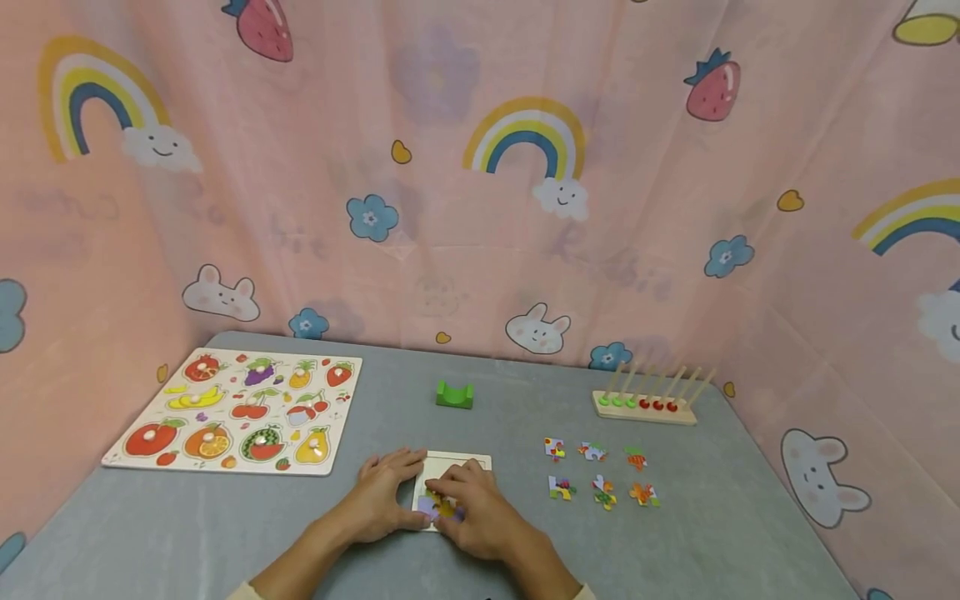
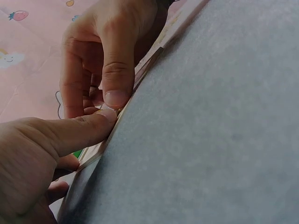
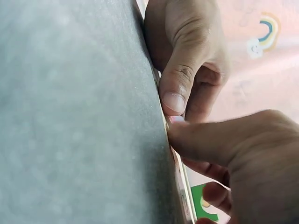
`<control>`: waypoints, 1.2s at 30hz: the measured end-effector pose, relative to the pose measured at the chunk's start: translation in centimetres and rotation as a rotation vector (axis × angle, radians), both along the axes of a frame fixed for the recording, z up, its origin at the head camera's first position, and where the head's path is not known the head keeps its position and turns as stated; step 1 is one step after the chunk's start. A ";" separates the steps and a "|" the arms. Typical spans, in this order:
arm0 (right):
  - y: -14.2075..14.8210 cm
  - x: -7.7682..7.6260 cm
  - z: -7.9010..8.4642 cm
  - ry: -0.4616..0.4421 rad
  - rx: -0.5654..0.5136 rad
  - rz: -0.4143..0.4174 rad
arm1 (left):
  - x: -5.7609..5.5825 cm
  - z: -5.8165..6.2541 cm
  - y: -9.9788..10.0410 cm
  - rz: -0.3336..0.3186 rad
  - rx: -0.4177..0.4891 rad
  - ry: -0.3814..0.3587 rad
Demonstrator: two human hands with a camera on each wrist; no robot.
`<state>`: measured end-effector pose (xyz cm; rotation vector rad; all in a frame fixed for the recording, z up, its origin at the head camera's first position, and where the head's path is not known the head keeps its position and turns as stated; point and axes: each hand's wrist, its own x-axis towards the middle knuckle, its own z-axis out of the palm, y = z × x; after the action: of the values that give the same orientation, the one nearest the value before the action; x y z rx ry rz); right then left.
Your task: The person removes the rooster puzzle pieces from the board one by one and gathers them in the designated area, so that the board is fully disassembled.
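The left hand (image 1: 386, 497), fingers curved, grips the board (image 1: 454, 456); the right hand (image 1: 480, 512), fingers bent, hold unclear, could tip puzzle pieces (image 1: 427, 506) beneath them by pressing unevenly.

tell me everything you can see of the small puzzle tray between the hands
The puzzle tray is pale, four-sided, thin and wood-like, with a rim. It appears to lie flat on the gray table. Its near part holds purple and yellow puzzle pieces; bare surface shows toward the far edge. The left hand touches its left side; the right hand covers much of its right.
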<state>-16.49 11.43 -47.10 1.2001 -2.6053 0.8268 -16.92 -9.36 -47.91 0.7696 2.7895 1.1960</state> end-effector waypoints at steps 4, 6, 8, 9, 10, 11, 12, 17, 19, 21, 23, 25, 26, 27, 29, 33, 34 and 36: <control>0.2 0.0 0.4 0.003 0.007 -0.037 | -0.1 -0.1 0.0 0.004 -0.014 0.006; 0.4 0.0 0.7 0.004 0.007 -0.057 | -0.2 -0.2 0.0 0.005 -0.024 0.006; 0.8 0.1 1.1 0.011 -0.001 -0.072 | -0.2 -0.2 0.0 0.005 -0.030 0.006; 0.9 0.1 1.3 0.016 -0.011 -0.074 | -0.2 -0.2 0.0 0.005 -0.032 0.005; 1.1 0.2 1.6 0.022 -0.024 -0.075 | -0.2 -0.2 0.0 0.005 -0.033 0.006; 1.3 0.2 1.8 0.029 -0.040 -0.075 | -0.2 -0.2 0.0 0.006 -0.032 0.006; 1.5 0.3 2.0 0.031 -0.061 -0.074 | -0.2 -0.1 0.0 0.007 -0.030 0.006; 2.6 0.8 3.0 0.022 -0.120 -0.077 | -0.1 0.0 0.0 0.010 -0.019 0.000; 3.1 0.9 3.3 0.019 -0.123 -0.085 | -0.1 -0.1 0.0 0.009 -0.021 0.000; 3.5 1.1 3.6 0.025 -0.130 -0.088 | -0.1 0.0 0.0 0.008 -0.019 -0.003; 3.9 1.3 3.9 0.032 -0.138 -0.093 | -0.2 -0.1 -0.1 0.009 -0.022 -0.004; 4.3 1.4 4.1 0.049 -0.142 -0.095 | -0.2 -0.1 -0.1 0.008 -0.025 -0.006; 4.4 1.6 4.1 0.052 -0.148 -0.098 | -0.2 -0.1 -0.1 0.008 -0.024 -0.009; 4.6 1.7 4.2 0.061 -0.155 -0.098 | -0.2 -0.1 -0.1 0.008 -0.026 -0.010; 4.9 1.9 4.3 0.079 -0.166 -0.099 | -0.2 -0.1 -0.1 0.007 -0.027 -0.015; 5.8 2.3 4.4 0.112 -0.191 -0.090 | -0.2 -0.1 -0.1 0.005 -0.026 -0.015; 6.0 2.4 4.5 0.119 -0.191 -0.089 | -0.2 -0.1 -0.1 0.005 -0.027 -0.016; 6.5 2.6 4.6 0.128 -0.194 -0.084 | -0.2 -0.1 -0.1 0.004 -0.026 -0.011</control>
<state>-13.88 17.95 -42.53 1.0468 -2.3929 0.9290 -17.10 -9.42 -48.04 0.7538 2.7928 1.1582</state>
